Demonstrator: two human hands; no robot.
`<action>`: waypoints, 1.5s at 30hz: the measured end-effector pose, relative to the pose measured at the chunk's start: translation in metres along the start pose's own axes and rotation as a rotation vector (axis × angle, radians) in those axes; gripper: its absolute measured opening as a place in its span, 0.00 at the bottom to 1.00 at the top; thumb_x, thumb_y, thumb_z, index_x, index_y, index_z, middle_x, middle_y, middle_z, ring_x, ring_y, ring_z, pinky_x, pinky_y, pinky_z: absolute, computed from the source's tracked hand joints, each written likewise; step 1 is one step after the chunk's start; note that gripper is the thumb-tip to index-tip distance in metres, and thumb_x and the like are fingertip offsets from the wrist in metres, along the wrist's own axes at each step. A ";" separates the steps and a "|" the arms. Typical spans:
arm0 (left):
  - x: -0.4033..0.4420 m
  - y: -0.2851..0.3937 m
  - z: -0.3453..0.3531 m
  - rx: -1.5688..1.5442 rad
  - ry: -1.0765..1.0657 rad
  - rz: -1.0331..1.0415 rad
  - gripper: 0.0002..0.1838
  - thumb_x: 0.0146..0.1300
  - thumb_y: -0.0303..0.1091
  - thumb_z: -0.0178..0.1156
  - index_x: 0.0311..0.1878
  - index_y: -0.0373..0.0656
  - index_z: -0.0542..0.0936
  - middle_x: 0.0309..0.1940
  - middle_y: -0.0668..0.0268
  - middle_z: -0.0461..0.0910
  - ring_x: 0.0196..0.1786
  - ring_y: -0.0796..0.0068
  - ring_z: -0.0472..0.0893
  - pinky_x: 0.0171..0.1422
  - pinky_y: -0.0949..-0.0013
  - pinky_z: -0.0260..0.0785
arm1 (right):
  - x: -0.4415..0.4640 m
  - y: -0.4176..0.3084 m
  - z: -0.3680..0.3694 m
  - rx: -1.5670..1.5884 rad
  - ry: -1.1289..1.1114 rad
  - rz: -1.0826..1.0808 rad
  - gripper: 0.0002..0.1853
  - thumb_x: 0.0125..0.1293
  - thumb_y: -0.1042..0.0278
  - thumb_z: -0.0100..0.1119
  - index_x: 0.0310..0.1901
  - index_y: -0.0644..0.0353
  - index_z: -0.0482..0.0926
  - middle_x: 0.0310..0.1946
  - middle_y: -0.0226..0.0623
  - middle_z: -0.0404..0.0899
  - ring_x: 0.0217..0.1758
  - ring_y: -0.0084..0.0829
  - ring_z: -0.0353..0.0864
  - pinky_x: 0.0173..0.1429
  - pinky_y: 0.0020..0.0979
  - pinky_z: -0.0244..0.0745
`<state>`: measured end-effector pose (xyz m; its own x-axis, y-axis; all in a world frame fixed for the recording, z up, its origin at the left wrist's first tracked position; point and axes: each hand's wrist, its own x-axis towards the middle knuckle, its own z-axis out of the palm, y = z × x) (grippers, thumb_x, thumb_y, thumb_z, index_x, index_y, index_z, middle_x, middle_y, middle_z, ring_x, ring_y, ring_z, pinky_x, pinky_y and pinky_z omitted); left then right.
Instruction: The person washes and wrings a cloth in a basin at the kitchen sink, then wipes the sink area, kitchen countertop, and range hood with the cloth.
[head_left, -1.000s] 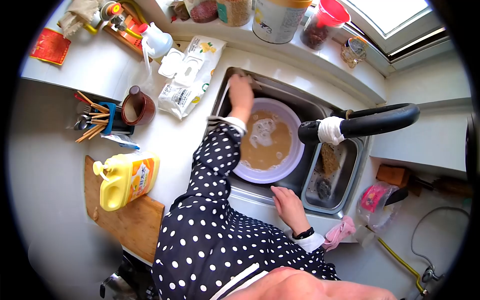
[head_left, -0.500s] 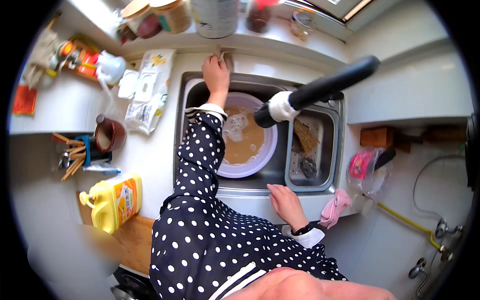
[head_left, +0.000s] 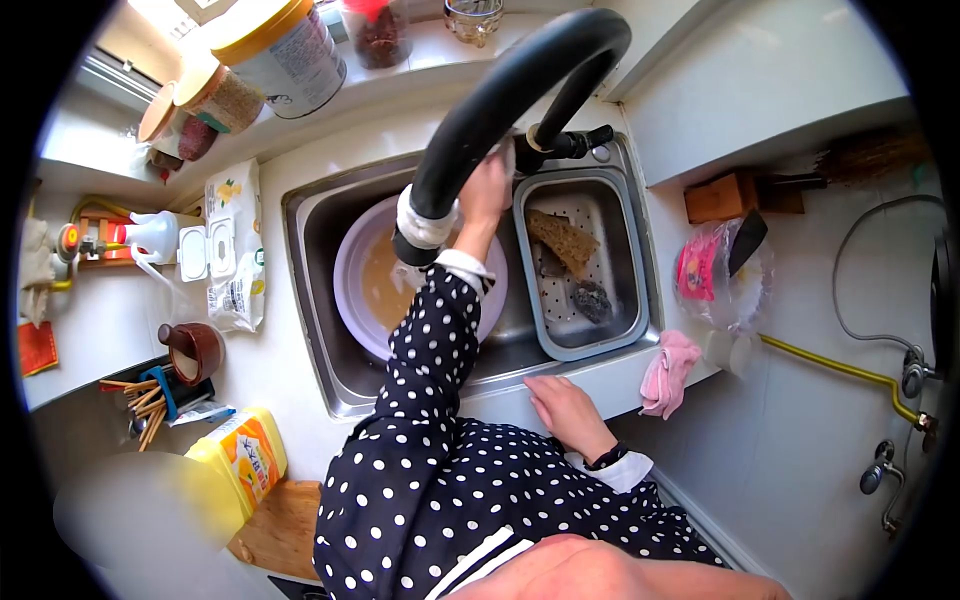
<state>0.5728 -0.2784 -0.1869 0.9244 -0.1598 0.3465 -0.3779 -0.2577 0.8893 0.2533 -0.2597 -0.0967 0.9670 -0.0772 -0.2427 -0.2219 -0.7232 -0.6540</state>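
My left hand (head_left: 486, 190) reaches across the sink to the back rim, close to the base of the black faucet (head_left: 540, 75). It is closed on what looks like a pale cloth, mostly hidden by the fingers and faucet. Beneath that arm, a lilac basin (head_left: 352, 290) of cloudy brown water sits in the large sink bowl (head_left: 312, 240). My right hand (head_left: 572, 412) lies flat on the counter's front edge with its fingers stretched out. Beyond it, a grey-rimmed drain basket (head_left: 641, 300) contains a brown sponge-like piece (head_left: 565, 243) and a dark scouring pad (head_left: 592, 302).
A pink cloth (head_left: 668, 374) hangs over the front edge at right. On the left counter are a wipes pack (head_left: 236, 290), a brown mortar (head_left: 196, 352) and a yellow jug (head_left: 245, 460). Jars, among them a large tin (head_left: 283, 60), line the sill.
My left hand has moved right along the back rim, from behind the basin to the faucet base. The view has turned and shifted. My right hand stays at the front edge.
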 end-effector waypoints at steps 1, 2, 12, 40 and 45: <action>-0.003 0.003 -0.004 -0.027 0.167 -0.062 0.13 0.57 0.27 0.54 0.44 0.33 0.76 0.42 0.50 0.74 0.44 0.54 0.75 0.51 0.62 0.67 | 0.000 0.005 -0.002 -0.011 0.002 -0.008 0.16 0.57 0.71 0.56 0.48 0.62 0.74 0.42 0.38 0.76 0.42 0.41 0.75 0.46 0.38 0.72; -0.005 0.008 -0.008 -0.044 0.272 -0.153 0.10 0.58 0.28 0.54 0.40 0.32 0.75 0.37 0.50 0.73 0.40 0.51 0.73 0.46 0.60 0.67 | 0.000 0.011 -0.005 -0.022 0.003 -0.017 0.16 0.57 0.71 0.56 0.48 0.62 0.74 0.42 0.39 0.76 0.42 0.41 0.75 0.46 0.38 0.72; -0.014 -0.020 0.015 0.460 -0.267 0.183 0.14 0.48 0.22 0.54 0.41 0.38 0.78 0.44 0.53 0.73 0.47 0.50 0.71 0.53 0.57 0.66 | -0.016 0.061 -0.046 -0.057 0.008 -0.068 0.16 0.56 0.71 0.57 0.48 0.62 0.74 0.41 0.39 0.76 0.42 0.41 0.75 0.45 0.38 0.72; -0.165 0.110 -0.025 -0.789 -0.451 -0.950 0.19 0.65 0.43 0.53 0.56 0.45 0.71 0.47 0.72 0.74 0.48 0.85 0.69 0.46 0.79 0.61 | 0.062 0.088 -0.079 0.640 0.299 0.029 0.24 0.64 0.64 0.55 0.60 0.60 0.66 0.54 0.42 0.70 0.56 0.31 0.71 0.56 0.30 0.68; -0.161 0.115 -0.052 -0.733 -0.578 -0.846 0.17 0.62 0.34 0.58 0.54 0.42 0.73 0.45 0.71 0.75 0.45 0.82 0.73 0.48 0.77 0.66 | 0.058 0.077 -0.084 0.889 0.141 0.079 0.19 0.70 0.61 0.46 0.58 0.61 0.68 0.48 0.35 0.75 0.49 0.23 0.73 0.54 0.25 0.68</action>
<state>0.3834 -0.2326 -0.1247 0.6342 -0.6443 -0.4274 0.6090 0.0757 0.7895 0.3028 -0.3775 -0.1015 0.9382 -0.2296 -0.2589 -0.2468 0.0802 -0.9657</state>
